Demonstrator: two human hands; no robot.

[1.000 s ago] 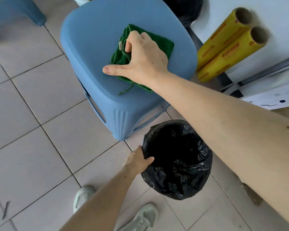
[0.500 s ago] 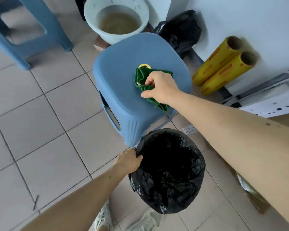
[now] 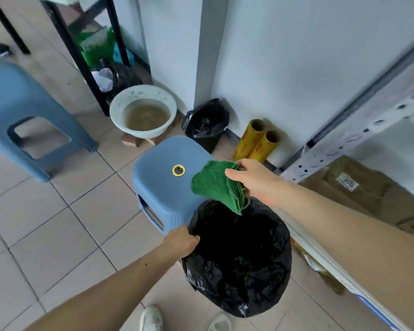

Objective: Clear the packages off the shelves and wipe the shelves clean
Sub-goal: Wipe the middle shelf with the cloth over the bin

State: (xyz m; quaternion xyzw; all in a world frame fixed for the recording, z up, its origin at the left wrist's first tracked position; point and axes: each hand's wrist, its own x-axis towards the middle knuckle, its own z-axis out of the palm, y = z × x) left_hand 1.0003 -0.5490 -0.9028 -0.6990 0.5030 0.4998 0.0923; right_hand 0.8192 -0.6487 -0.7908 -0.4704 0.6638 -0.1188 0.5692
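Note:
My right hand (image 3: 256, 181) grips a folded green cloth (image 3: 215, 185), lifted off the blue stool (image 3: 163, 185) and hanging over the stool's right edge, above the mouth of a black trash bag (image 3: 239, 259). My left hand (image 3: 181, 242) holds the bag's left rim and keeps it wide. The grey metal shelf frame (image 3: 359, 137) runs along the right side. Flattened brown cardboard (image 3: 359, 187) lies on its lowest level.
A white basin (image 3: 142, 112) of murky water stands on bricks behind the stool. Beside it a second black bag (image 3: 207, 120) and two yellow wrap rolls (image 3: 257, 140) lean on the wall. Another blue stool (image 3: 17, 115) stands at left. My shoes (image 3: 151, 318) are below.
My right hand has picked the green cloth up from the stool seat and carried it right, over the bag. The view tilted up. My left hand kept hold of the bag rim.

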